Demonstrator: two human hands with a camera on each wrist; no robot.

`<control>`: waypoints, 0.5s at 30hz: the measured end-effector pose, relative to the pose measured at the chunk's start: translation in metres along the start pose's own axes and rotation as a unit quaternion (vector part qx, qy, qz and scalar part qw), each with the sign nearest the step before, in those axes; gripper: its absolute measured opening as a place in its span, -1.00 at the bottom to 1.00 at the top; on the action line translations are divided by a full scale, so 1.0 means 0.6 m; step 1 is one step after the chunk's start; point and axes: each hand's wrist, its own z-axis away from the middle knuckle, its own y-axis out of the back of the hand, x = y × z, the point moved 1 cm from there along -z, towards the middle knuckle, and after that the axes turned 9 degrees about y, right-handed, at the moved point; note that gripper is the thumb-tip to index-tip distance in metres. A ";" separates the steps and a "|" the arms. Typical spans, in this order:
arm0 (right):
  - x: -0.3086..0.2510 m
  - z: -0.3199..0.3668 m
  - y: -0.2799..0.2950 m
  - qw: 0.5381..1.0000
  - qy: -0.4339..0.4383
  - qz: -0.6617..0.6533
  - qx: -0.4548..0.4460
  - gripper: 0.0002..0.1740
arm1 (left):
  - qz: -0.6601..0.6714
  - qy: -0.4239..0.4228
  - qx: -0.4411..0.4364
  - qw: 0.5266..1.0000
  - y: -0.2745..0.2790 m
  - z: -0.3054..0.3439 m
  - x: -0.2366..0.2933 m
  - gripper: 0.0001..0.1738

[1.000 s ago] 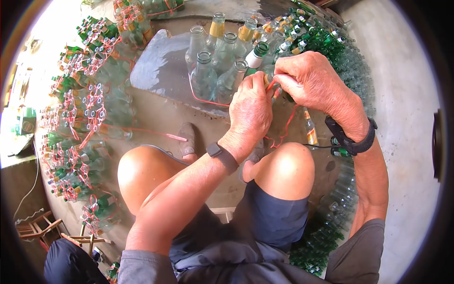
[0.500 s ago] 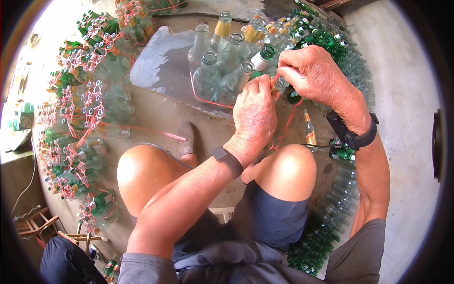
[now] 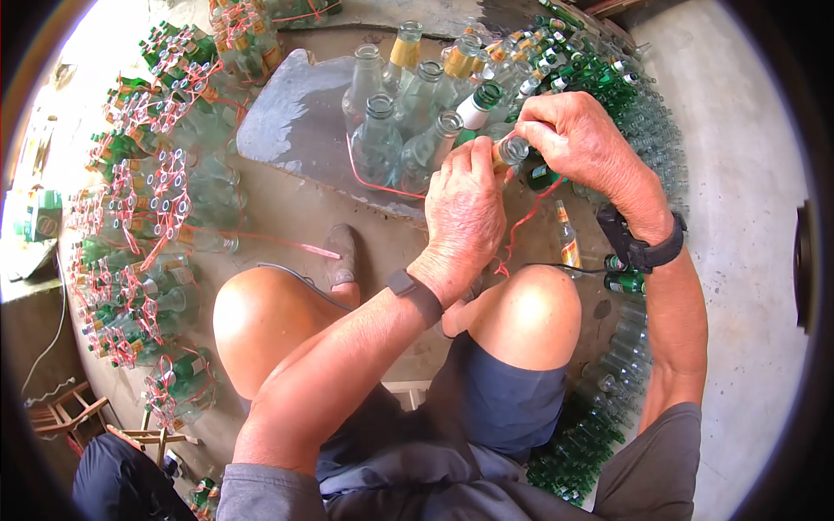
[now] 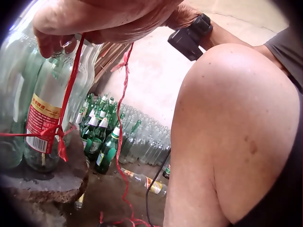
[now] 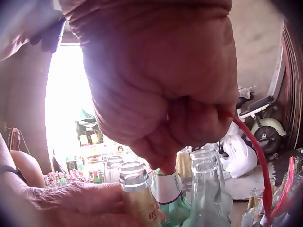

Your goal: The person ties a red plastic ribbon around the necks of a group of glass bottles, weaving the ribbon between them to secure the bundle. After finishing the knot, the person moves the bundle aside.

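Note:
A cluster of glass bottles (image 3: 379,143) stands on a grey stone slab (image 3: 282,130), with red string (image 3: 382,186) around its side. In the left wrist view a string knot (image 4: 60,133) lies against a red-labelled bottle (image 4: 43,118). My left hand (image 3: 466,208) holds the neck of a gold-collared bottle (image 5: 137,189) at the cluster's near right corner. Just above and right of it, my right hand (image 3: 575,143) pinches the red string (image 5: 258,146), whose loose length trails down toward the floor. A green bottle with a white neck label (image 3: 478,108) stands just behind.
Tied bundles of bottles (image 3: 169,195) crowd the left side. Loose green bottles (image 3: 595,78) and clear ones line the right wall (image 3: 747,174). One labelled bottle (image 3: 568,239) lies on the floor beside my knee (image 3: 530,304). Small wooden stools (image 3: 74,408) stand lower left.
My right hand has shifted slightly right, away from my left hand, and the bottle mouth now shows between them. The left hand stays at the bottle neck.

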 end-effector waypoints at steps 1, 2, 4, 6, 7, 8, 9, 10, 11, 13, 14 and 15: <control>0.003 0.005 -0.002 1.000 0.000 0.000 0.001 -0.79 | 0.001 -0.003 0.004 1.000 -0.001 0.000 0.000 -0.52; 0.008 0.012 -0.004 1.000 0.006 -0.005 0.008 -0.79 | 0.001 -0.005 0.008 1.000 -0.001 0.001 -0.001 -0.51; 0.006 0.023 -0.010 1.000 0.012 -0.010 0.016 -0.80 | 0.002 -0.008 0.008 1.000 -0.001 0.000 -0.003 -0.51; 0.000 0.037 -0.017 0.997 -0.051 -0.040 0.034 -0.81 | 0.004 -0.010 0.008 1.000 -0.003 -0.001 -0.005 -0.51; 0.002 0.042 -0.022 0.997 -0.051 -0.040 0.034 -0.81 | 0.001 -0.012 0.010 1.000 -0.004 -0.001 -0.007 -0.51; 0.006 0.048 -0.028 0.998 -0.039 -0.027 0.043 -0.82 | -0.001 -0.014 0.011 1.000 -0.005 -0.001 -0.008 -0.51; 0.006 0.054 -0.030 0.998 -0.028 -0.015 0.052 -0.83 | 0.000 -0.015 0.010 1.000 -0.004 0.000 -0.006 -0.51; 0.001 0.058 -0.031 0.997 -0.048 -0.035 0.050 -0.85 | 0.003 -0.015 0.008 1.000 -0.003 -0.001 -0.005 -0.52; -0.004 0.062 -0.033 0.997 -0.048 -0.035 0.050 -0.85 | 0.006 -0.015 0.008 1.000 -0.002 -0.001 -0.004 -0.53; -0.014 0.070 -0.038 0.998 -0.041 -0.003 0.050 -0.87 | 0.020 -0.020 0.016 0.999 -0.005 -0.001 -0.007 -0.52; -0.019 0.074 -0.040 0.998 -0.034 0.004 0.051 -0.90 | 0.033 -0.025 0.025 0.999 -0.006 -0.001 -0.009 -0.52; -0.022 0.077 -0.042 0.998 -0.034 0.004 0.051 -0.90 | 0.033 -0.025 0.025 0.999 -0.007 -0.001 -0.009 -0.52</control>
